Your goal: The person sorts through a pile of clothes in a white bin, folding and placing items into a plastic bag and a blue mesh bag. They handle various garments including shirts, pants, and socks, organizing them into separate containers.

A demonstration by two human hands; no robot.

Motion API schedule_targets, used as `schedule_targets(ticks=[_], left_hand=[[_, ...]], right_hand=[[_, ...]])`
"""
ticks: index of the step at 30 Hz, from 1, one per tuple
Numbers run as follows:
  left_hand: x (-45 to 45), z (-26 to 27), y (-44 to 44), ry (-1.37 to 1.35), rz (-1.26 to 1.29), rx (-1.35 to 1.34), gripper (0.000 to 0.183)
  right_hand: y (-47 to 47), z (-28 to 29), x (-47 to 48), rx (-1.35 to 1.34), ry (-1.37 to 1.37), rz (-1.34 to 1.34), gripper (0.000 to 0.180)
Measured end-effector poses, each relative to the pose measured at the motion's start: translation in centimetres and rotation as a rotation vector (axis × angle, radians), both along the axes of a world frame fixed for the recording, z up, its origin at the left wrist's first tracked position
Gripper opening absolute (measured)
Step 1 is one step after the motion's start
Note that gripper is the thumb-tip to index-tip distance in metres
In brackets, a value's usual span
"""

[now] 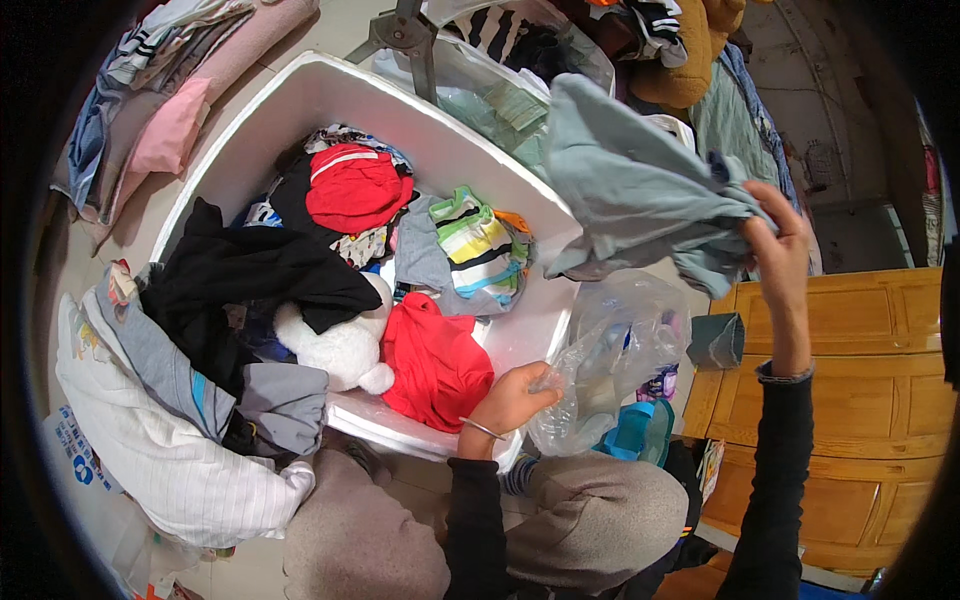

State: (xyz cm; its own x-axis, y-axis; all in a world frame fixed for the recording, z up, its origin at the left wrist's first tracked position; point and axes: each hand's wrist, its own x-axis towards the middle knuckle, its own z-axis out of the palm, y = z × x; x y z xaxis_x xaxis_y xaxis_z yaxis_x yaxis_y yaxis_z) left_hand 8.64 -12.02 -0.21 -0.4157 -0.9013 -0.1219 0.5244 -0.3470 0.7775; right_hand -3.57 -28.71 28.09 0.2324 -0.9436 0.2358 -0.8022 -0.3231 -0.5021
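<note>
Raised at the right, my right hand grips a grey-green cloth garment, which spreads out to the left over the corner of a white foam box. My left hand pinches the edge of a clear plastic bag by the box's near right corner. Inside the box lie a red garment, a white plush toy, a striped garment and a folded red garment. A black garment drapes over the toy and the box's left side.
Grey and white clothes hang over the box's left edge. Clear bags of clothing and a metal stand are behind it. Teal slippers lie beside my knee. Wooden cabinet panels stand at right, a pink cushion at far left.
</note>
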Motion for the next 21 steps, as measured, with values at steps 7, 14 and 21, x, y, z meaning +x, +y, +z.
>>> schedule_targets(ticks=[7,14,21], left_hand=[[-0.6,-0.5,0.4,0.03,-0.113,0.032,0.021],[0.3,-0.8,0.1,0.05,-0.154,0.021,0.021],[0.1,-1.6,0.8,0.002,-0.116,0.034,0.019]], right_hand=[[-3.1,-22.8,3.6,0.37,1.002,0.434,0.043],[-2.1,-34.8,10.0,0.392,0.868,0.22,0.095],[-3.9,-37.5,7.3,0.114,0.699,0.369,0.055]])
